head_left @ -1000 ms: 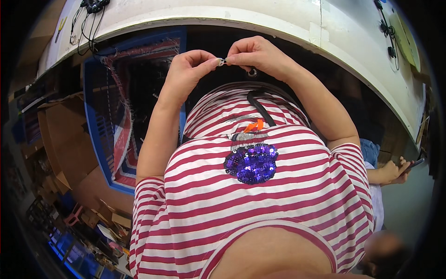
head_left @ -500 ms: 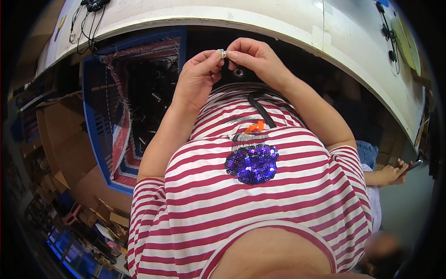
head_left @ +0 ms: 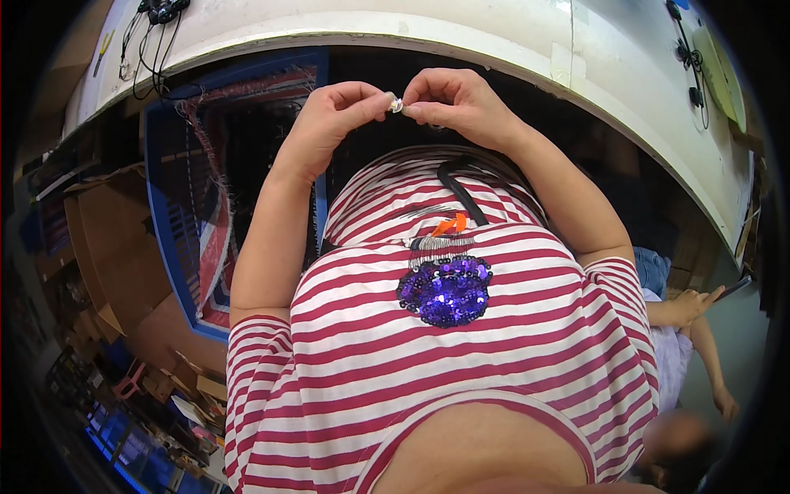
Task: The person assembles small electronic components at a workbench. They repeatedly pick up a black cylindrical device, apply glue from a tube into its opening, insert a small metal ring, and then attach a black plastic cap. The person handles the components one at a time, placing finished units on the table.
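Note:
A small, shiny white piece (head_left: 397,105) sits between my two hands, in front of my belly and just below the table edge. Its exact kind is too small to make out. My left hand (head_left: 337,119) pinches one side of it with thumb and forefinger. From the other side my right hand (head_left: 457,104) grips it in the same way, with the fingers curled. The dark space beneath the table lies behind both hands, and part of a pale round thing (head_left: 434,127) shows under my right hand.
At my left stands a blue plastic basket (head_left: 169,222) lined with striped woven cloth, dark items inside. A white table (head_left: 370,20) curves across the far side, with black cables (head_left: 160,12) on it. Cardboard boxes (head_left: 119,239) stand further left. Another person's hand (head_left: 695,306) holds a phone at right.
My left hand has turned flatter, its forearm shifting left. The small white piece remains between both hands, slightly lower. The other person's second arm now hangs down at the right.

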Tool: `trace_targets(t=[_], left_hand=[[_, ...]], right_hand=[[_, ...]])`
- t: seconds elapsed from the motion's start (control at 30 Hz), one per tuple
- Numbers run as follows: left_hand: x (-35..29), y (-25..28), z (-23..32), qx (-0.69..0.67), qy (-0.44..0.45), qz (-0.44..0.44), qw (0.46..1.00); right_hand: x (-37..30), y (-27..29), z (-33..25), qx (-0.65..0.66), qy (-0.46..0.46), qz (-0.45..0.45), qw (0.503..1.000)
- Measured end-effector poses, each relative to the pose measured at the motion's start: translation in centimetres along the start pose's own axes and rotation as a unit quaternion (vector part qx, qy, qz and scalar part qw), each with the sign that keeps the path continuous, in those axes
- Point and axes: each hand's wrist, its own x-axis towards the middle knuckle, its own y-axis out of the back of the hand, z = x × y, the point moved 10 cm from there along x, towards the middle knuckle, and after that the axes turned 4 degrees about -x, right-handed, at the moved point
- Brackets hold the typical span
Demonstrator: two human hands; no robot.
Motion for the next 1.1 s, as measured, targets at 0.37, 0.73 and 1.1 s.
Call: trace_targets(t=[0.37, 0.73, 1.1], left_hand=[[0.1, 0.0, -1.2, -0.12, -0.054, 0.026, 0.991], [0.3, -0.4, -3.8, -0.292, -0.025, 0.083, 0.952], [0.3, -0.4, -4.6, -0.336, -0.009, 0.094, 0.937]], right_hand=[[-1.2, 1.0, -3.1, -0.141, 0.158, 0.139, 0.967], [-3.6, -0.8, -5.8, -0.349, 0.36, 0.219, 0.837], [-2.9, -1.2, -5.5, -0.381, 0.351, 0.207, 0.83]])
